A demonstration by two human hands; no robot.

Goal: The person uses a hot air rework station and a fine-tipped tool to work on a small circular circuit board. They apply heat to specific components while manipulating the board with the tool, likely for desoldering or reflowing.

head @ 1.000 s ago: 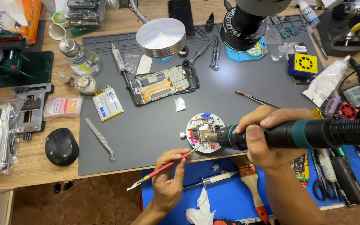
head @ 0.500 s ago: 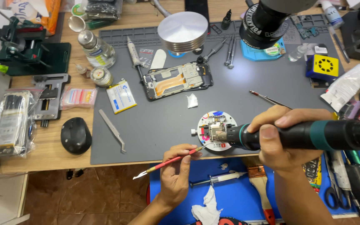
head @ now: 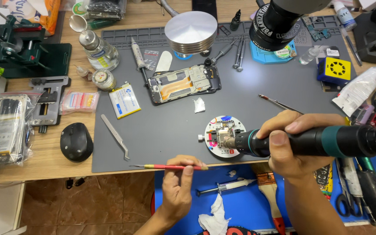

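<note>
The right hand (head: pixel 303 143) is clenched around the thick black handle of a hot-air tool (head: pixel 327 141), which enters from 3 o'clock and lies nearly level, its metal nozzle resting just over a small circuit board (head: pixel 222 132) clamped on a round white holder (head: pixel 225 136). That holder sits on the grey work mat (head: pixel 170 130) near the mat's front edge, roughly at the centre of the view. The left hand (head: pixel 177 182), at 6 o'clock, pinches a slim red-handled tool (head: pixel 166 166) between thumb and fingertips; the tool lies level and points toward 9 o'clock, over the mat's front edge and apart from the holder. At 12 o'clock from the holder lies an opened phone (head: pixel 183 83) with its inner parts showing, a scrap of white tissue (head: pixel 199 105) between the two. Metal tweezers (head: pixel 115 135) lie on the mat toward 9 o'clock, with a black mouse (head: pixel 76 142) further out on the wooden bench (head: pixel 44 161). A microscope lens (head: pixel 279 21) hangs at 1 o'clock, a stack of silver discs (head: pixel 191 30) at 12 o'clock. On the blue mat (head: pixel 240 204) near the wrists lie a syringe (head: pixel 225 187) and a brush (head: pixel 268 196).
</note>
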